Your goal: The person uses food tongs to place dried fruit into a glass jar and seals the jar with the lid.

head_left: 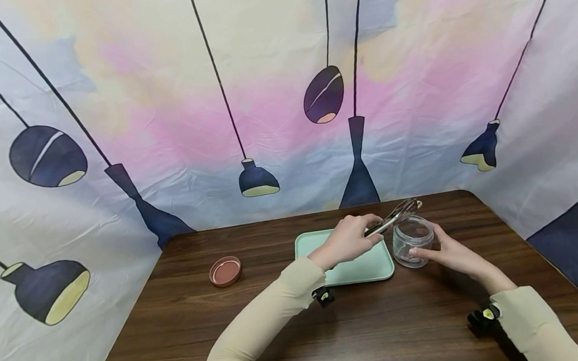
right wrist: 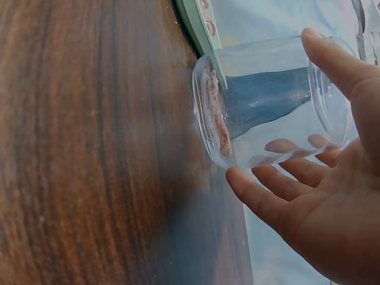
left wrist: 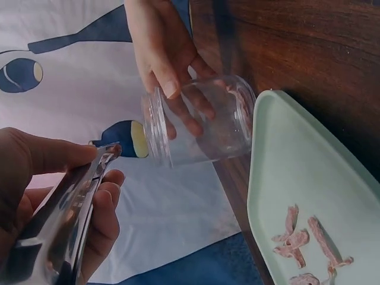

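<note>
In the head view my left hand (head_left: 349, 239) grips silver metal tongs (head_left: 392, 218), whose far end is over the mouth of a clear jar (head_left: 405, 249). The left wrist view shows the thumb and fingers on either side of the tongs (left wrist: 71, 202). My right hand (head_left: 455, 255) holds the upright jar from its right side, thumb and fingers curved around the wall. At the bottom of the jar lies a reddish dried strip (right wrist: 219, 119). Several similar strips (left wrist: 320, 237) lie on the pale green tray (left wrist: 297, 148) beside the jar.
A round reddish-brown lid (head_left: 226, 271) lies on the dark wooden table (head_left: 188, 322), left of the tray. Behind the table hangs a cloth backdrop (head_left: 283, 91) printed with lamps, close to the table's back edge.
</note>
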Tool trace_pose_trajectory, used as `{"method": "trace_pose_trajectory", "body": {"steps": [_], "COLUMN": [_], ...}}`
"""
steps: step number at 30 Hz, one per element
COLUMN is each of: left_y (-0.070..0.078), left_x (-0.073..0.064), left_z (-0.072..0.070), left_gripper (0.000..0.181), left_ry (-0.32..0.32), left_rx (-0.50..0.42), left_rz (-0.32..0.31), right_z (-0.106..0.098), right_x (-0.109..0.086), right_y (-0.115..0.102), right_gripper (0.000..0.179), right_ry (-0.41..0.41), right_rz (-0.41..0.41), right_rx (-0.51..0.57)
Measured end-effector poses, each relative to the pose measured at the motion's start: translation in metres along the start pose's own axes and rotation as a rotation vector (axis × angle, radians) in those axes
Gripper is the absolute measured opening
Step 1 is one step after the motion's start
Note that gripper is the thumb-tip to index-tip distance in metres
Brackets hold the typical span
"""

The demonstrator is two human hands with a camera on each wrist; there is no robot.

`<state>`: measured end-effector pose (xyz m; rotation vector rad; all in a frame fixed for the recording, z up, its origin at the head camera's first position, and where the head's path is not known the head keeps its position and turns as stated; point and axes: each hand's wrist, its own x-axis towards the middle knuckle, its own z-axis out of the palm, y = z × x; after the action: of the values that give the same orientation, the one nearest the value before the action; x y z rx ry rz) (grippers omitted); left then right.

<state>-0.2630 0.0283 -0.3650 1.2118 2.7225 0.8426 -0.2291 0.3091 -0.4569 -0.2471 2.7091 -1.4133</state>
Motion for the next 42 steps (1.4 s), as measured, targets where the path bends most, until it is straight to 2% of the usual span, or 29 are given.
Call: {"method": "trace_pose_trajectory", "body": {"steps": [4, 13, 22, 42], "left_y": [-0.0005, -0.0022, -0.0022, -0.0045], "left_x": [0.0011, 0.0001, -0.0007, -0.0012], "left_z": [0.0022, 0.0058, 0.0070, 0.0081], "left_gripper": [0.036, 0.036, 0.036, 0.038], "left_ry": [-0.006, -0.021, -0.040, -0.041], "left_rx": [0.031, 0.043, 0.064, 0.071], "left_rz": [0.008, -0.017, -0.034, -0.031], "right_z": [0.0005, -0.0004, -0.0016, -0.0014], "right_x": [0.0006, 0.0013, 0.0008, 0.0012], "right_y": [0.0001, 0.0006, -0.0019, -0.0034], "right_gripper": [0.100, 0.102, 0.107, 0.107], "right_ry": [-0.007, -0.016, -0.032, -0.044], "right_rz": [0.002, 0.012, 0.056, 0.052], "right_rx": [0.000, -0.008, -0.021, -0.011]}}
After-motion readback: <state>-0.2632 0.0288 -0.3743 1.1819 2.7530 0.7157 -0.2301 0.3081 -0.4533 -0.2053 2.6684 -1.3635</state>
